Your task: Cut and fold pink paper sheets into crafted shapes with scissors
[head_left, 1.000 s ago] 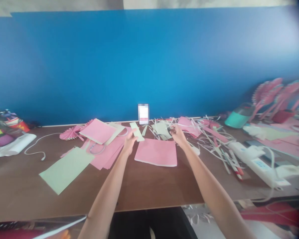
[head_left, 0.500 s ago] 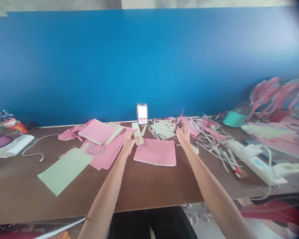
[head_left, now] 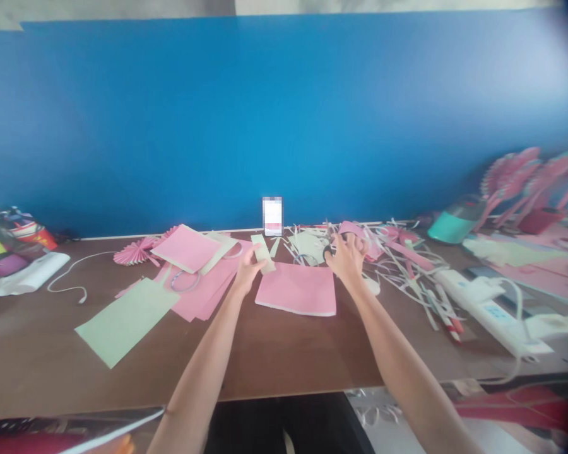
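My left hand (head_left: 247,272) is closed on a pale green paper strip (head_left: 262,252), holding it just above the brown table (head_left: 284,353). My right hand (head_left: 346,257) grips a pair of scissors (head_left: 331,241) with dark handles, raised a little over the pile of paper scraps (head_left: 397,265). Between and below both hands lies a pink sheet stack (head_left: 297,290).
Pink and green sheets (head_left: 123,321) spread at the left, with a folded pink fan (head_left: 135,253) and a white cable (head_left: 71,287). A white power strip (head_left: 495,312), pens and pink paper flowers (head_left: 525,176) crowd the right. A blue wall stands behind the table.
My right hand picked the scissors out of the scraps, lifted them, and now holds them nearer the left hand. The left hand keeps the green strip almost still.
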A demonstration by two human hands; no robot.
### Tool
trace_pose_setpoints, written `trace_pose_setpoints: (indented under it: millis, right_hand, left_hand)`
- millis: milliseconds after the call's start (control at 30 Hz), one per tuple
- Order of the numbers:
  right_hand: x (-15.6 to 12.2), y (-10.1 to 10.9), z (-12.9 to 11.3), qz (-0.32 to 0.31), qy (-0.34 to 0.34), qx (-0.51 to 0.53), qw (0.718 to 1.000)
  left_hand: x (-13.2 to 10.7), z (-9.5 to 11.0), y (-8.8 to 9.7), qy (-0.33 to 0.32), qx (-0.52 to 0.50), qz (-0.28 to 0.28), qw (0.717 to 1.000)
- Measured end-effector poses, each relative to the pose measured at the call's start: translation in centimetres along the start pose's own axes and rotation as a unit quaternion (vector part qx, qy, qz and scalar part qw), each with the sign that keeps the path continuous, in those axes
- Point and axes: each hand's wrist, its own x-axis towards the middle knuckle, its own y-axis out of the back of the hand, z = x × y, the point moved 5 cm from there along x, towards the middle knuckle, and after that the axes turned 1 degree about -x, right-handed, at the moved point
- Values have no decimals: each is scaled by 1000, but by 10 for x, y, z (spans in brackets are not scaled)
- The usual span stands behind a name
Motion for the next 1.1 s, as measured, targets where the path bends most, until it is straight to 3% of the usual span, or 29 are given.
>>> trace_pose_setpoints:
  millis: [200,300,533,633,800,933,1100]
  right_hand:
    - [-1,12,-1,54,-12,-3,998]
    - [-4,12,-3,79,23,2,997]
    - [-8,11,-25,43,86,68,993]
    - [-5,23,-25,70,44,45,996]
    - [-1,35,-4,99,-50,-35,993]
    - [-1,28,1,67,-28,-50,996]
    - [-1,21,-18,60,22,2,998]
  left_hand:
    - [-1,1,-2,14,0,-1,1000]
    - [-3,3,-5,20,0,-25,999]
    - [-4,3,-7,15,0,-39,999]
    - [-3,1,-7,15,14,-45,999]
    - [-1,-3,-3,-6,29,-15,999]
    - [1,-6,-2,-10,32,-15,999]
    - [1,-8,-2,-3,40,-33,999]
